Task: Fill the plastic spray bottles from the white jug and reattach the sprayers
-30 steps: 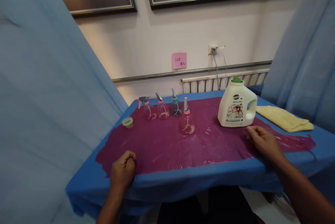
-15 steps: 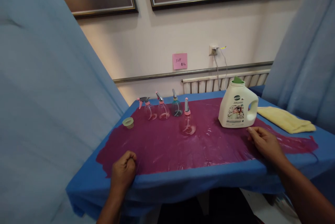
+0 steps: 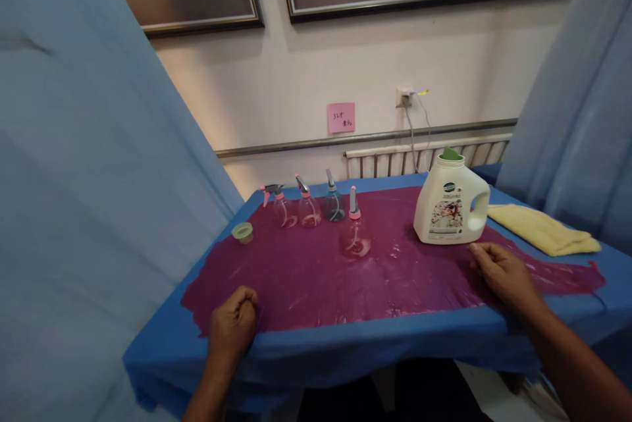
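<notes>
My left hand (image 3: 234,322) rests as a closed fist on the front left of the purple plastic sheet (image 3: 306,290), holding nothing visible. Closed too, with fingers curled together, my right hand (image 3: 501,276) lies on the sheet just in front of a cream detergent jug (image 3: 447,211). The jug stands upright and apart from the fingers; a green piece (image 3: 450,153) sits in its mouth. Several spray bottles stand further back: a clear one with its trigger to the left (image 3: 285,211), another clear one (image 3: 309,210), a teal one (image 3: 334,206) and a nearer pink-collared one (image 3: 355,237).
A small pale green cap (image 3: 242,232) sits at the sheet's left side. The folded yellow cloth (image 3: 546,230) lies right of the jug, on the blue tablecloth (image 3: 355,349). Blue curtains (image 3: 99,178) hang at both sides. Behind are a wall, a pink note (image 3: 341,118) and a socket (image 3: 403,98).
The view has shifted very slightly, so everything sits a little lower. Neither hand nor any object has visibly moved on the table.
</notes>
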`<state>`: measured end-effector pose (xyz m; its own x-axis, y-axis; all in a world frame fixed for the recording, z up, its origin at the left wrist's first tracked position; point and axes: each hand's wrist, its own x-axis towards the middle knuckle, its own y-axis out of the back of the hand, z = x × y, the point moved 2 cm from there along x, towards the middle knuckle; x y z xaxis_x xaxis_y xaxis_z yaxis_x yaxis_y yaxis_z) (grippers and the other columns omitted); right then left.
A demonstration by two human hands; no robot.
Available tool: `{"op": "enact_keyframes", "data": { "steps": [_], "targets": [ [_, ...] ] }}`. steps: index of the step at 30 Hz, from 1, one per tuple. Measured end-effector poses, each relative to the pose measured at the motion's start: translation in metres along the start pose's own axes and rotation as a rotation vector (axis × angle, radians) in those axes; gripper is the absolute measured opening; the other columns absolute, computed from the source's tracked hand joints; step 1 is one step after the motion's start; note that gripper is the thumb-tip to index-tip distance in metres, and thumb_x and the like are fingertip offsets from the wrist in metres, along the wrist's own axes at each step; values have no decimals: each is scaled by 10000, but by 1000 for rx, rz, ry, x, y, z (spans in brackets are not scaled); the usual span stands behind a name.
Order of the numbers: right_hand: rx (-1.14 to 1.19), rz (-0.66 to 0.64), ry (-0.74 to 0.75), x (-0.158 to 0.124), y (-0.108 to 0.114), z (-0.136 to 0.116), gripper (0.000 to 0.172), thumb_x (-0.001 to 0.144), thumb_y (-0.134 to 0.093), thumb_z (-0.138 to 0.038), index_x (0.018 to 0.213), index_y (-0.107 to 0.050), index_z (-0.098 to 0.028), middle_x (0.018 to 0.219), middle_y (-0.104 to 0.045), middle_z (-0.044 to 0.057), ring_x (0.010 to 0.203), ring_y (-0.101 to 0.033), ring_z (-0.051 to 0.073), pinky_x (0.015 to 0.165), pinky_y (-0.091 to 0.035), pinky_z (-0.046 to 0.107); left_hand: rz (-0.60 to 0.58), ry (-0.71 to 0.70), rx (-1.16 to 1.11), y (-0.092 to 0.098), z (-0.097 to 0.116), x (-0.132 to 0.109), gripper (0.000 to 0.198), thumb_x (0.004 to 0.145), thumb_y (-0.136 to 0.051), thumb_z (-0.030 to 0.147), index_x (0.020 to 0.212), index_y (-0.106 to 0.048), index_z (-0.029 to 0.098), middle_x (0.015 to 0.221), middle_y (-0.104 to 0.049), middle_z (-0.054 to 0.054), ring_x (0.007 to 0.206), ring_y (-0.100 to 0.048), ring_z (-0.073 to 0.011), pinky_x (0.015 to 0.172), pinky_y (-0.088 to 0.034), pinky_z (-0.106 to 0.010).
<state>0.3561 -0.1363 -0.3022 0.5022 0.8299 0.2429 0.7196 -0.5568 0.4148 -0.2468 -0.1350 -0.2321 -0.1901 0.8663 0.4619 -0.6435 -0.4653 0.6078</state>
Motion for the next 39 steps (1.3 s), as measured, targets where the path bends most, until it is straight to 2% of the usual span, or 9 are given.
{"op": "enact_keyframes", "data": {
  "steps": [16,32,39],
  "targets": [
    [17,-16,7,1,1,0,514,968,-633,-736,866,-708,-238,716,-732,40,589,-616,200,537,-442,315,3,14,7,0,3,-1,186,745,-464,358,648,-587,257,543,-522,49,512,-499,-161,542,-379,-268],
    [17,3,31,0,2,-3,520,967,-643,-740,835,-701,-241,672,-715,39,545,-573,189,503,-409,310,21,-23,2,-1,0,-1,173,760,-470,333,662,-591,259,557,-542,50,513,-508,-163,547,-386,-270],
    [27,-13,21,1,1,3,525,974,-638,-740,863,-714,-233,710,-735,45,568,-598,194,517,-432,311,18,-1,9,-1,-1,-1,175,764,-472,338,674,-600,260,551,-530,53,511,-499,-166,549,-381,-276]
  ]
}}
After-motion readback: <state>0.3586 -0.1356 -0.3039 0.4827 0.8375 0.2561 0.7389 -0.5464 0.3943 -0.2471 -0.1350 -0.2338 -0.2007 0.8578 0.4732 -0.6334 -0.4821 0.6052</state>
